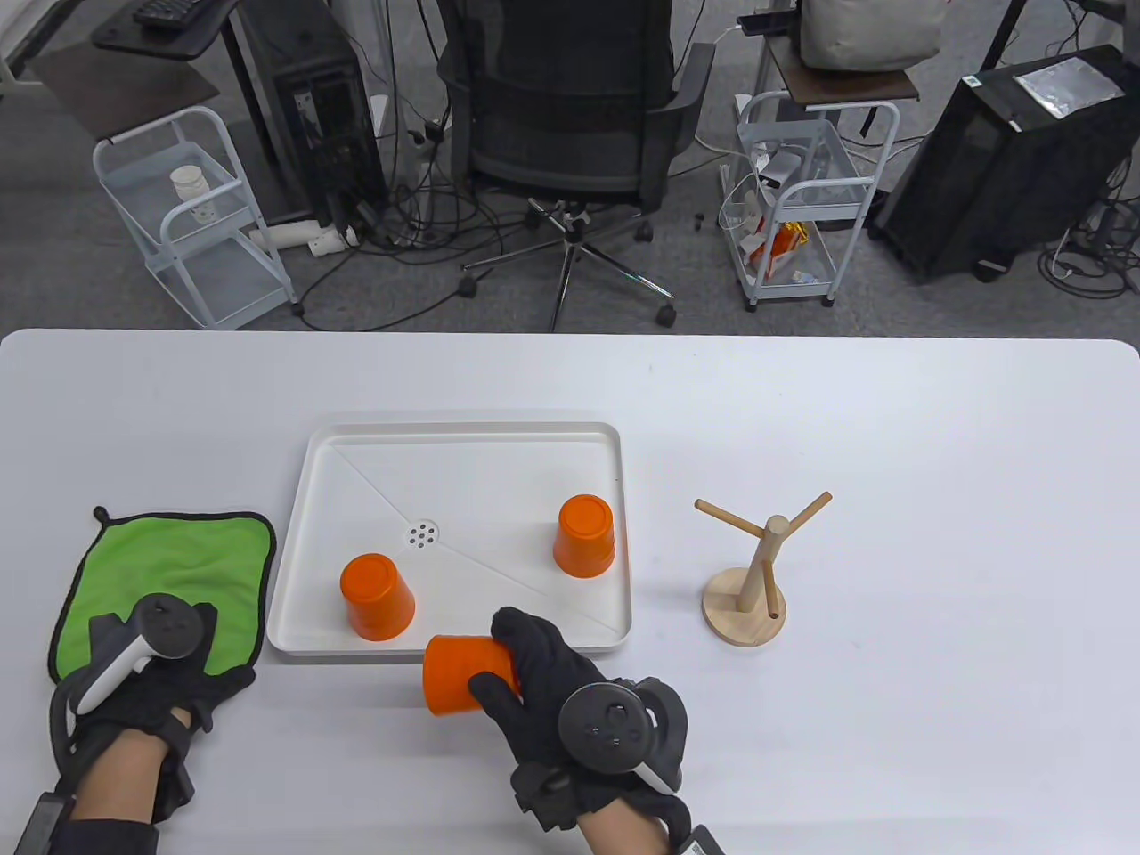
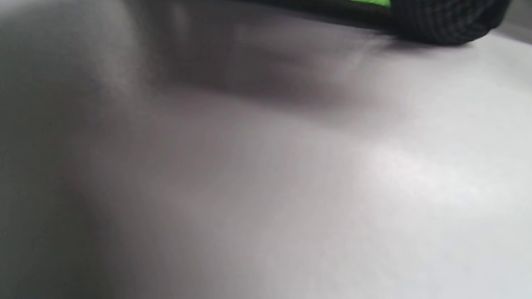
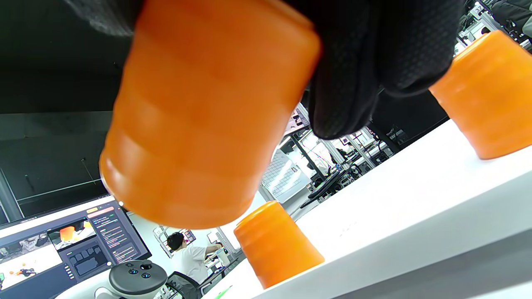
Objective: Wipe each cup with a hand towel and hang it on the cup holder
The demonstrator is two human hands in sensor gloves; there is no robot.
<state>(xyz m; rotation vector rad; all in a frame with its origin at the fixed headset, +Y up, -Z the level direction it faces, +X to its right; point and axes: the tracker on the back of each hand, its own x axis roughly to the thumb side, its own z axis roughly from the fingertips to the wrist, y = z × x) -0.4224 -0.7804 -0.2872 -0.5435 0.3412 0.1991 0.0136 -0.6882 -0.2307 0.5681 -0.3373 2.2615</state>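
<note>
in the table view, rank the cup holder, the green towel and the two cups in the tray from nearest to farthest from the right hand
From the right hand, which grips a third cup:
1. Left cup in the tray, up and to its left.
2. Right cup in the tray, straight ahead; close to the first, but slightly farther.
3. Cup holder, to its right.
4. Green towel, far left, under the left hand.

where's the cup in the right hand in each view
Table view: held cup at bottom centre, just in front of the tray.
Left wrist view: not in it.
Right wrist view: fills upper left.
Shared landmark: two cups standing in the tray.
</note>
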